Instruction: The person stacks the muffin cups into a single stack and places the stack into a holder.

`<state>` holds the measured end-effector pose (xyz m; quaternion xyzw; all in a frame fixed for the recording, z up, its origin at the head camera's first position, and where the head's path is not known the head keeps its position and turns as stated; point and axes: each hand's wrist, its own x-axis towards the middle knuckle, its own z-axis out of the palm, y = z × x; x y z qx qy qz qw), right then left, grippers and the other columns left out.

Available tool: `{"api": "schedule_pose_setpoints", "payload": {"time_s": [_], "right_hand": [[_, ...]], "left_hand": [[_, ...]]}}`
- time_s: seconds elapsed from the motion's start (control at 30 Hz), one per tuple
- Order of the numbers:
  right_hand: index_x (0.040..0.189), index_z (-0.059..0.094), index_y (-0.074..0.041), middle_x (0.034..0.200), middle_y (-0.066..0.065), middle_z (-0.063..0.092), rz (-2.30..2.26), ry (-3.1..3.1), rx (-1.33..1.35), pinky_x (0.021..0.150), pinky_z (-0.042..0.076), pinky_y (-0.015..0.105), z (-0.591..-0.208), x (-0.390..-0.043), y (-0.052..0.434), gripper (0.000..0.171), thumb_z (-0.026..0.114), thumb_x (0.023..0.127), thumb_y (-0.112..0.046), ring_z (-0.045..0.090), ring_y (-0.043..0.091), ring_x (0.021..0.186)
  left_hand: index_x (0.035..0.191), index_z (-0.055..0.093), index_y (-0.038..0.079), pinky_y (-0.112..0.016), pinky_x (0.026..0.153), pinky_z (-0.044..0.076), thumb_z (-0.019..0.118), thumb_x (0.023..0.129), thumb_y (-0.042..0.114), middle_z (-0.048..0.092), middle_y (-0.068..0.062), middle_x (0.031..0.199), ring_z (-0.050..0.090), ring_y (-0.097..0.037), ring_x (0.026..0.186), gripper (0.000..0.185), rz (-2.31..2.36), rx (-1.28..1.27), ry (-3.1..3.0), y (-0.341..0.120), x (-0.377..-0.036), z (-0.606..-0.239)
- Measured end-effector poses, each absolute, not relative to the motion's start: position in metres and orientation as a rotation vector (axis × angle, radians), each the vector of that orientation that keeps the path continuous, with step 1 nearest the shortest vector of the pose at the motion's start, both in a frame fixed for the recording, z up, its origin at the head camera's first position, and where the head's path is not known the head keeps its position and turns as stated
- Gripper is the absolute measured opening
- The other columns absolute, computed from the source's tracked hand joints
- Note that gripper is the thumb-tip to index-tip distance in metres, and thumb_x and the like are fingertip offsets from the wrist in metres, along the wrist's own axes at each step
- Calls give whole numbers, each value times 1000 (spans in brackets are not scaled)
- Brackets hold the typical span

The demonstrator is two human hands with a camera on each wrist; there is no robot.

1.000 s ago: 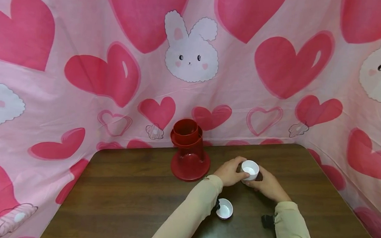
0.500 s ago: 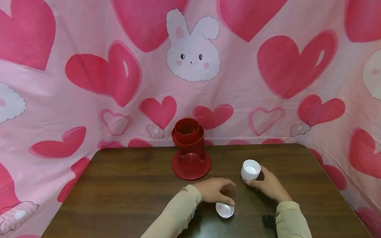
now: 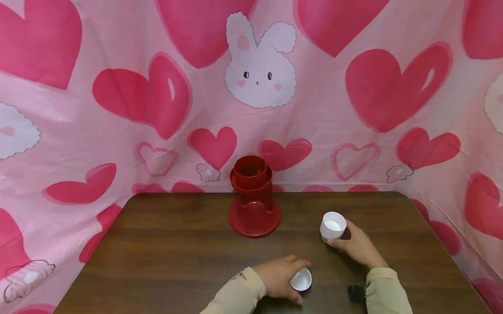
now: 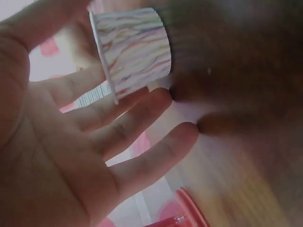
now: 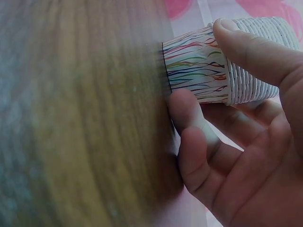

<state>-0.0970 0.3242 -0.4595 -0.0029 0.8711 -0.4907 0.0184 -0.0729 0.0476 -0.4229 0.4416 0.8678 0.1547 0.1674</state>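
One paper cup (image 3: 301,279) already sits apart from the stack of paper cups (image 3: 332,226) on the wooden table (image 3: 164,266), the left hand (image 3: 277,278) curled around it near the table's front edge, while the right hand (image 3: 355,247) grips the remaining stack, upright, near the red stand (image 3: 253,200).

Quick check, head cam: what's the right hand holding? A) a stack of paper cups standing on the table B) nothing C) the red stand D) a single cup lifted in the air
A: the right hand grips a stack of paper cups whose base sits on the table; the right wrist view shows a striped cup nested in the stack.
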Motion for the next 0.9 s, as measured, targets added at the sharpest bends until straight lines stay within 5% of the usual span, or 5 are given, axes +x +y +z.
{"api": "schedule_pose_setpoints", "payload": {"time_s": [0.9], "right_hand": [[139,44,9,117,26,60,-1526,2700,-9,65,56,37,-460,-99,325,75,85,83,-21,62,26,81]], "left_hand": [[134,61,12,-19,82,48,86,80,37,63,4,116,60,-4,98,64,567,1294,2559,42,-81,-421]]}}
